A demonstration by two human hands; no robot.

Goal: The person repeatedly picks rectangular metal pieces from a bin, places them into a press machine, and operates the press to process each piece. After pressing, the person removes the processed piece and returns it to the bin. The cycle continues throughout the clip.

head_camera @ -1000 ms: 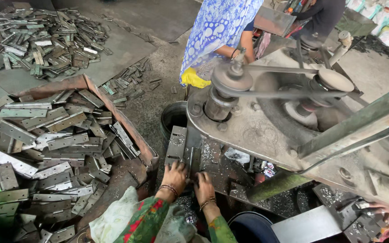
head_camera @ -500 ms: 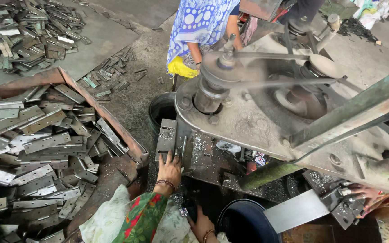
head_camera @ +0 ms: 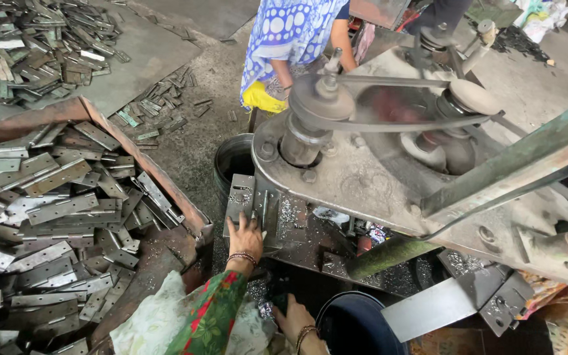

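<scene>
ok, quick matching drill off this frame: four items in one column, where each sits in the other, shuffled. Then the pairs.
Items:
1. left hand
2. right hand
3. loose hinge plates
4. dark metal bucket

Places:
A. piled in the rusty tray at the left
B. flat on the grey plate on the machine bed
C. low down, beside the dark round bin at the bottom edge
D. on the floor behind the machine bed, by the tray's corner

Pairs: 1-B, 2-C, 3-A, 4-D
</scene>
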